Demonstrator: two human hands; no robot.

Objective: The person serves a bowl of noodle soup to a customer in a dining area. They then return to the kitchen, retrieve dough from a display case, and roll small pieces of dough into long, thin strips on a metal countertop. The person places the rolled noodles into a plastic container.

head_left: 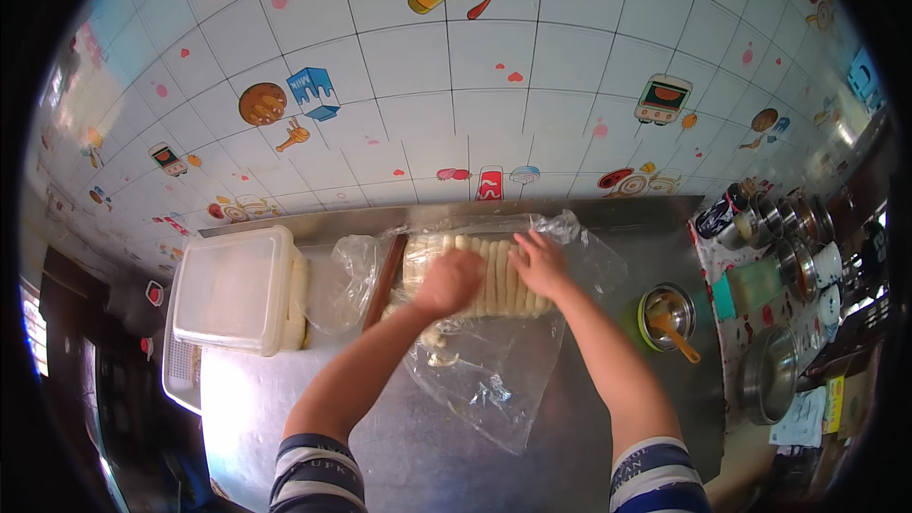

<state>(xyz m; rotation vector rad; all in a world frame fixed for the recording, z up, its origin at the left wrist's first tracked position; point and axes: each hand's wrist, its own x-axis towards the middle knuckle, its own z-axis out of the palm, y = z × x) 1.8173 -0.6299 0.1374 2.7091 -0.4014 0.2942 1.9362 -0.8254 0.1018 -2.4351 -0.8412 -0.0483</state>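
Note:
A row of pale dough strips (502, 277) lies side by side on the counter, with clear plastic film (494, 389) under and around it. My left hand (452, 282) is over the left part of the row; its fingers are blurred and turned down, so their grip is hidden. At the row's right end, my right hand (541, 264) rests with fingers stretched and spread on the dough or the film. A few loose dough bits (439, 350) sit below my left wrist. Along the row's left side stands a brown wooden stick or board edge (385, 277).
Left on the metal counter (380, 446) stands a lidded white plastic box (233, 290) beside a crumpled clear bag (356, 275). A metal bowl (668, 309) with an orange-handled utensil (676, 337) is at right. Farther right are jars, a teal-lidded container (750, 290) and a steel pot (769, 375).

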